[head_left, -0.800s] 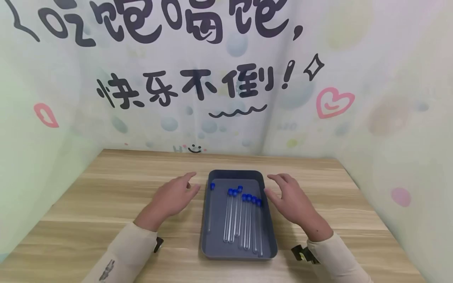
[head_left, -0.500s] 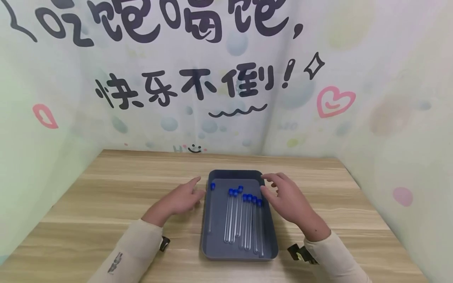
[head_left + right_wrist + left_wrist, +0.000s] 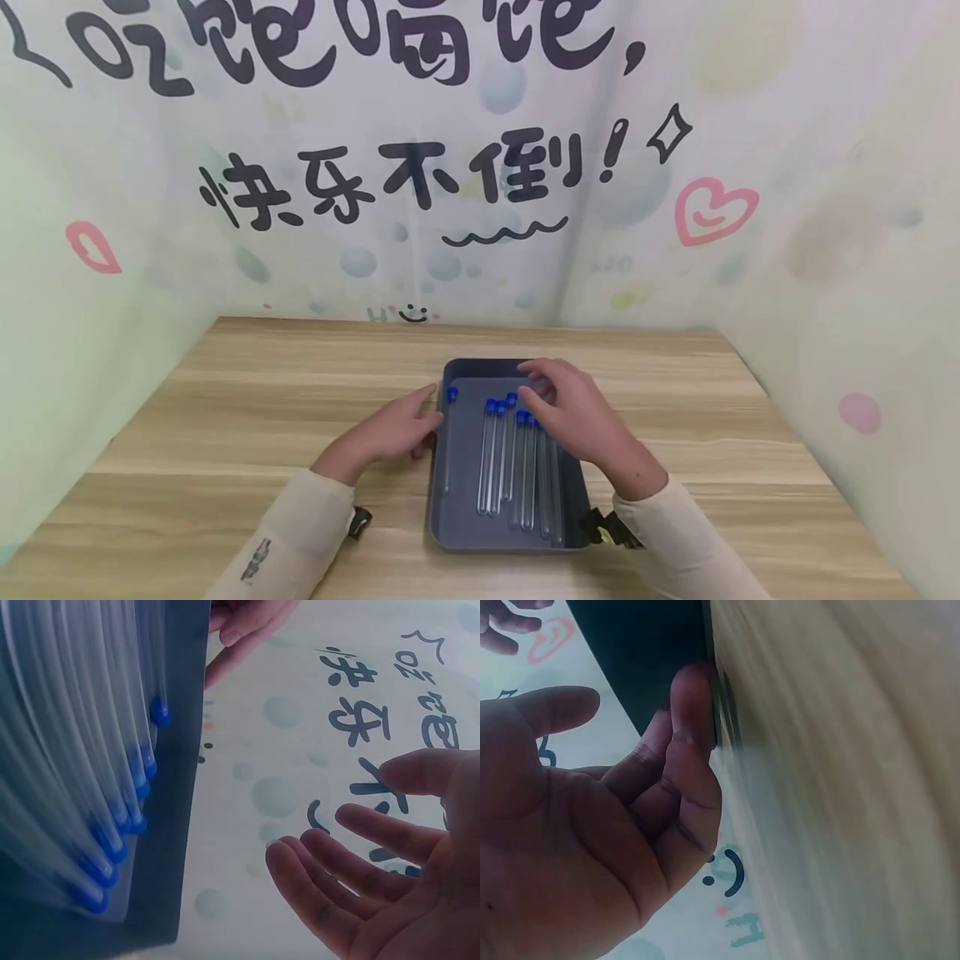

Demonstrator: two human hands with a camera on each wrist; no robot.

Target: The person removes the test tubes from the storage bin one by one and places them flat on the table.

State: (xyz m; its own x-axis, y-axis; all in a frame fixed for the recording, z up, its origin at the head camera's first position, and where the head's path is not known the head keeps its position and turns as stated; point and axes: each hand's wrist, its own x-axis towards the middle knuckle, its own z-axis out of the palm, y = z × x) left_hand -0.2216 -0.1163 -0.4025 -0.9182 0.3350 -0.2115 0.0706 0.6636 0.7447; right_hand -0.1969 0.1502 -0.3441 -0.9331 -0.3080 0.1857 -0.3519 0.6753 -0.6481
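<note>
One dark grey tray (image 3: 459,523), eight clear tubes (image 3: 529,475) with eight blue caps, two hands, two cream sleeves (image 3: 296,525), all at one wood-grain table (image 3: 225,467); one printed backdrop (image 3: 360,100) behind. All tubes lie in the tray, caps at the far end: one alone along the left wall, seven grouped from the middle to the right. Head view shows seven caps, the right hand covering the other; right wrist view shows all eight. Left hand (image 3: 397,432): outside the left wall, fingertips bent against the tray's lower edge, thumb apart, no grip round it; the lone tube is just across that wall. Right hand (image 3: 576,414): over the tray's right side, fingers loosely bent and thumb apart, above the rightmost caps, not touching them.
</note>
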